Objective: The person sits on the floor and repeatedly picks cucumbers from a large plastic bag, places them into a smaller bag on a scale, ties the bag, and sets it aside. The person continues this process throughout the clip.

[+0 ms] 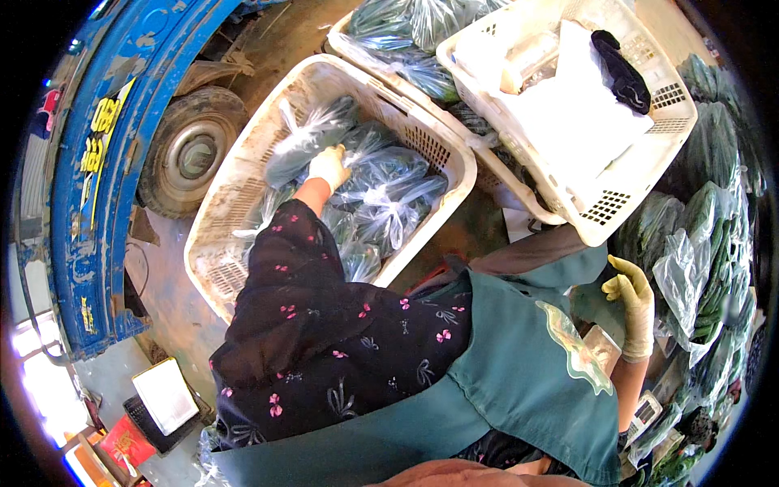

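My left hand (328, 168), in a pale glove, reaches down into a dirty white plastic crate (210, 243). It touches the clear plastic bags of dark green produce (389, 170) inside; whether its fingers grip one is unclear. One bag with a knotted top (310, 137) lies just beyond the fingers, and another tied bag (392, 210) is to their right. My right hand (630, 304), also gloved, is raised at my right side with its fingers loosely bent and apart, holding nothing. Bagged long green vegetables (715, 280) are nearest to it.
Ahead to the right, a second white crate (633, 182) holds white sheets (584, 128) and a black cloth item (621, 73). Another crate of bagged produce (408, 36) stands behind. A blue vehicle body (122, 152) with a wheel (195, 152) is on the left.
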The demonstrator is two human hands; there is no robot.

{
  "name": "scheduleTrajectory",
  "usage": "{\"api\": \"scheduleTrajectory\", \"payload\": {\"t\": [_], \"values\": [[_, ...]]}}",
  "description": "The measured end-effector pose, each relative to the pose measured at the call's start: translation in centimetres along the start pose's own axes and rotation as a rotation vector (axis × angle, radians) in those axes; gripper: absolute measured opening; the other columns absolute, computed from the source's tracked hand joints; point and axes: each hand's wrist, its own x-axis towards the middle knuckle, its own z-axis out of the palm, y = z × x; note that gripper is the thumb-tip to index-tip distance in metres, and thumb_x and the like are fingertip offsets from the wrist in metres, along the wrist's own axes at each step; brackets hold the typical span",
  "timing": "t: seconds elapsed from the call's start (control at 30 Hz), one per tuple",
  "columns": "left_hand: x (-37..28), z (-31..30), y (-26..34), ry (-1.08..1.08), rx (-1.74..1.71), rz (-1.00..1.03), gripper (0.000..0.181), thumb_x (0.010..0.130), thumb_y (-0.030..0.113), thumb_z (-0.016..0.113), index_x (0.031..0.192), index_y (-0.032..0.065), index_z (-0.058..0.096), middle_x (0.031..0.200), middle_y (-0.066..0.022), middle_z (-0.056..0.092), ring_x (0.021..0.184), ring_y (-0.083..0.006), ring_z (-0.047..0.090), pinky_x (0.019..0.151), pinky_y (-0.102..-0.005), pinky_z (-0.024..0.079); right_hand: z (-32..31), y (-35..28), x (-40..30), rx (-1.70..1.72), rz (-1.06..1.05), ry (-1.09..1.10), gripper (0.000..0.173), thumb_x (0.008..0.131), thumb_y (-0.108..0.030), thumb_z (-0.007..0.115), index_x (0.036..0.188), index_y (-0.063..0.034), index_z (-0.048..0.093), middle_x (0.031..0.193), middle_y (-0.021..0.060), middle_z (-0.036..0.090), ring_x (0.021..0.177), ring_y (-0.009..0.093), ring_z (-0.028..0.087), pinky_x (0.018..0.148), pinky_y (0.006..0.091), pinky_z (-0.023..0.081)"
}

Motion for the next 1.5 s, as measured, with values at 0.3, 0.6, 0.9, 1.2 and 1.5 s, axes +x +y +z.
{"api": "scheduleTrajectory", "payload": {"t": [0.3,0.6,0.9,1.2,1.5], "values": [[3.9,2.2,-1.2,-0.15,0.215,-0.155,0.049,0.073,0.025,0.082,0.115,0.0039,0.067,0.118,-0.0184,0.066,0.104,-0.0333,0.068,0.088,-0.0406,0.056,1.0,0.3,2.3,-0.03,0.07,-0.033,0.033,0.098,-0.015,0.055,0.126,0.0014,0.061,0.09,0.0051,0.067,0.079,0.009,0.061,0.075,0.0228,0.049],[-0.8,3.3,-6.0,-0.18,-0.896,-0.409,0.03,0.081,0.022,0.072,0.097,-0.0005,0.062,0.08,-0.0162,0.064,0.062,-0.0277,0.063,0.058,-0.0427,0.054,0.6,1.0,0.9,0.072,0.135,0.05,0.033,0.097,-0.013,0.055,0.126,0.0005,0.061,0.092,0.004,0.067,0.08,0.009,0.061,0.076,0.023,0.049],[4.0,9.9,-10.5,-0.181,-1.141,-0.781,0.024,0.08,0.012,0.066,0.102,0.0058,0.058,0.077,-0.0115,0.058,0.064,-0.0252,0.06,0.051,-0.0418,0.054,-0.9,-9.5,-0.4,-0.012,-0.142,0.141,0.027,0.093,-0.009,0.062,0.117,0.0015,0.067,0.091,0.0064,0.07,0.083,0.009,0.065,0.077,0.0245,0.052],[-0.2,-13.5,11.4,-0.238,-0.312,0.07,0.048,0.082,0.045,0.069,0.097,-0.0006,0.07,0.094,-0.0216,0.07,0.088,-0.0323,0.067,0.082,-0.0391,0.051,1.0,-11.9,13.2,-0.821,-0.609,0.121,0.029,0.086,-0.027,0.062,0.096,-0.0024,0.071,0.093,0.019,0.07,0.09,0.037,0.066,0.084,0.0413,0.052],[-11.9,-16.5,26.4,-0.859,-1.187,0.442,0.02,0.096,0.018,0.062,0.097,-0.0015,0.066,0.089,-0.0089,0.07,0.084,-0.0142,0.066,0.08,-0.0274,0.053,-5.6,-5.6,2.4,-0.135,-0.09,-0.035,0.029,0.089,-0.028,0.072,0.077,-0.0023,0.065,0.07,0.0043,0.067,0.061,0.009,0.059,0.057,0.0251,0.048]]}}
